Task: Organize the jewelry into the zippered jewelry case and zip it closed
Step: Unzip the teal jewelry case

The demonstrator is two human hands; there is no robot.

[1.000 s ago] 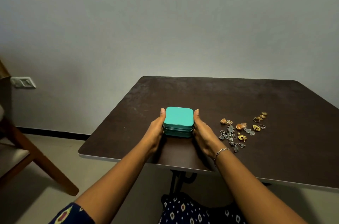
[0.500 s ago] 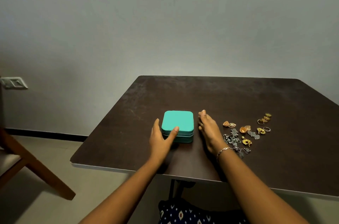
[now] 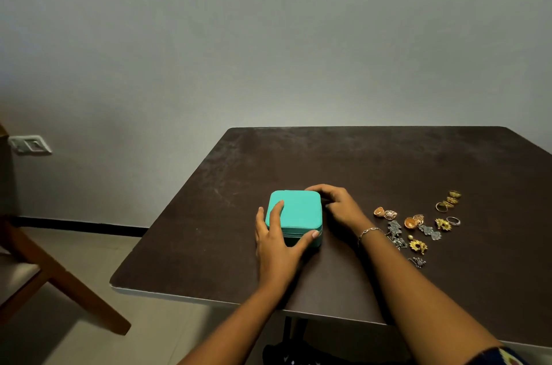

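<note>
Opening the teal jewelry case (image 3: 295, 211): pressing with left grip (image 3: 276, 242) spread flat, curling right grip (image 3: 340, 206) round far corner, needing to unzip next.

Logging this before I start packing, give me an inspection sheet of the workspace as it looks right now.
Surface: dark brown table, scuffed.
Job's things: teal jewelry case closed; loose jewelry lying to its right.
Clutter: nothing seen.
Hands: left hand rests on the case top, thumb at front edge; right hand curls round its far right corner.
Cables: nothing seen.
Surroundings: wooden chair at left, switch plate on grey wall.
</note>
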